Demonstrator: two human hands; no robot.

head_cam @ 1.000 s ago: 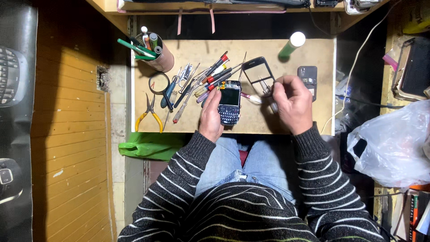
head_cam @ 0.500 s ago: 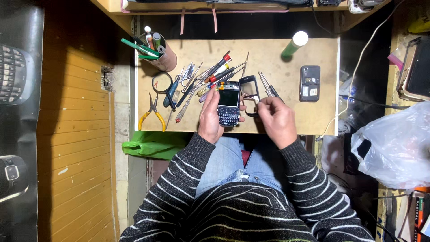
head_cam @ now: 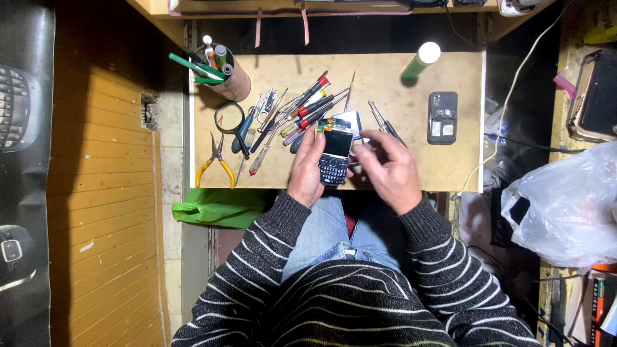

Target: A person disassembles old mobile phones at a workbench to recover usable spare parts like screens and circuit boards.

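Note:
My left hand (head_cam: 307,168) grips a small dark phone with a keypad (head_cam: 335,159) over the near edge of a small wooden worktable (head_cam: 398,96). My right hand (head_cam: 387,168) is at the phone's right side, fingers on a thin front frame part (head_cam: 350,120) that sits behind the phone's top. Both forearms wear striped sleeves. Just left of the phone lies a spread of screwdrivers with red and dark handles (head_cam: 308,109).
Yellow-handled pliers (head_cam: 216,160), a magnifier (head_cam: 229,117) and a cup of tools (head_cam: 225,74) stand at the table's left. Tweezers (head_cam: 384,125), a second dark phone (head_cam: 443,117) and a green tube (head_cam: 420,61) lie right. A white plastic bag (head_cam: 565,205) sits far right.
My right hand brought the frame part from the table's right side to the phone in my left hand. The phone stayed near the front edge.

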